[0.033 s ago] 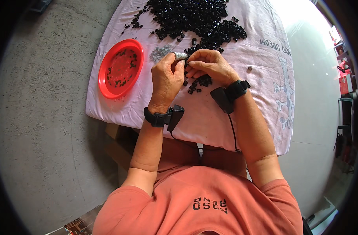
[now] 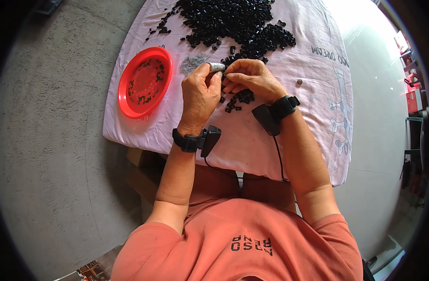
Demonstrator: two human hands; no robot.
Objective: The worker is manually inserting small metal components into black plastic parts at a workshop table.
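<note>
Close together above the pink cloth, my two hands nearly meet at the fingertips. My left hand (image 2: 199, 93) is closed in a pinch, its index finger stretched along a grey, silvery wrap (image 2: 216, 67) that looks like tape around the fingertip. Something dark shows at its tip, too small to name. My right hand (image 2: 254, 78) has its thumb and fingers pressed together beside that tip; what they hold is hidden. Small black pieces (image 2: 244, 96) lie scattered under and between the hands. A loose heap of thin silvery wires or pins (image 2: 192, 64) rests just beyond my left hand.
A large heap of glossy black pieces (image 2: 224, 18) covers the far part of the table. At left stands a red plastic basin (image 2: 122, 89) with some small dark pieces inside. A lone piece (image 2: 299, 82) lies at right. Cables hang from black wrist devices (image 2: 268, 119).
</note>
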